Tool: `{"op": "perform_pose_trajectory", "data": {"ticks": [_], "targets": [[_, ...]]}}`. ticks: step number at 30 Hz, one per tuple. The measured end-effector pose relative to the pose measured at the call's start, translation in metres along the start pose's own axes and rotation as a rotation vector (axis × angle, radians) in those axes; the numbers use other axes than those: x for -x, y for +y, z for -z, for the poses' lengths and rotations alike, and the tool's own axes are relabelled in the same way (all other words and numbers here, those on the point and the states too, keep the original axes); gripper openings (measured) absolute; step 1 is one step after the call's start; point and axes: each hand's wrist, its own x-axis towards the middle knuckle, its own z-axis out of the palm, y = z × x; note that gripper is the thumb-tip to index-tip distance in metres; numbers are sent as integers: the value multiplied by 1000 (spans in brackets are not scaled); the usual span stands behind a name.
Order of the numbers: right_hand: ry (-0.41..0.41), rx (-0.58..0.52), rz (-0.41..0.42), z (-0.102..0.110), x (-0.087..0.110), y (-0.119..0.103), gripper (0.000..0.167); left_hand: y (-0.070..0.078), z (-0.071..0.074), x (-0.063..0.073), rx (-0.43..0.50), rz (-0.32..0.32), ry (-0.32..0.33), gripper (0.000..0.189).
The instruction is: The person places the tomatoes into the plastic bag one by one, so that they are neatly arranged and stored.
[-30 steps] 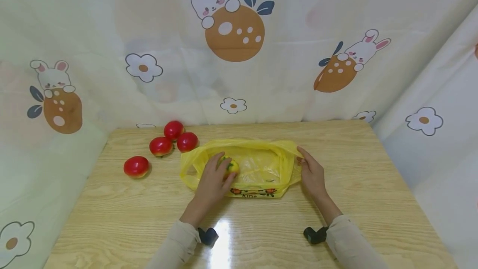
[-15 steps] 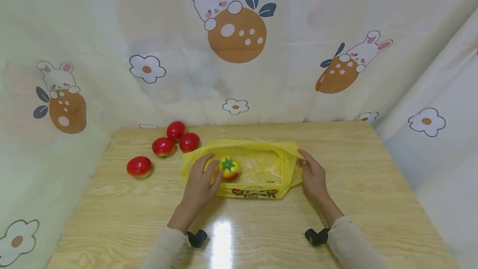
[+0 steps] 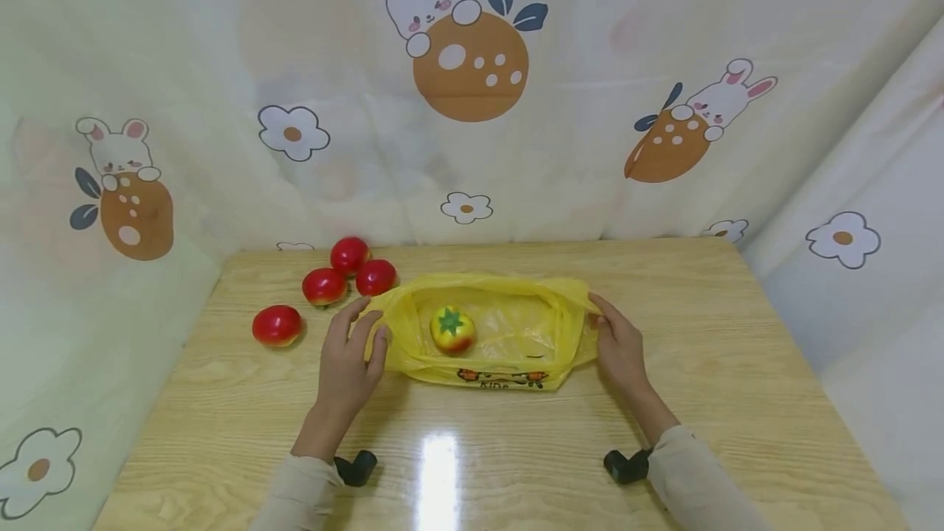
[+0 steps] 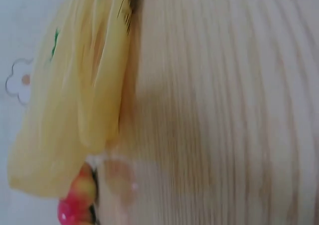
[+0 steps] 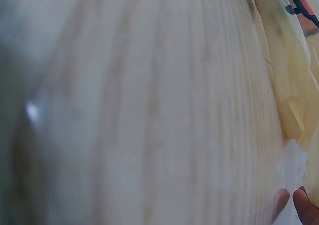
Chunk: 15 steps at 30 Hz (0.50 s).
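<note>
While I watch from afar through the head view, the yellow bag (image 3: 435, 371) lies with its mouth spread across the middle of the frame. Inside it, left of centre, I see a yellow-and-red toy fruit (image 3: 453, 331), its green leafy top facing up. The right hand (image 3: 623, 351), right of centre, pinches the bag's right edge. At the bag's left end, the left hand (image 3: 347, 367) has its fingers loosely bent and spread; I cannot tell whether they touch the plastic. Farther toward the left of my frame, three red fruits (image 3: 324, 287) sit clustered, and a single red fruit (image 3: 277, 325) lies apart, nearer the lower left. All rest on the wooden table (image 3: 516, 457), and a rabbit-print cloth (image 3: 575, 154) fills the upper frame behind it.
</note>
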Motion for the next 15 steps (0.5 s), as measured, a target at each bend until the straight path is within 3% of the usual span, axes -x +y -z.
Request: {"op": "perform_pose_trajectory", "data": {"ticks": [7,15], "targets": [[-1,7,-10,-4,0,2,42,-21,17,5,-46,28,179,18],[13,11,15,0,2,1,41,-40,29,17,-151,72,176,17]]}}
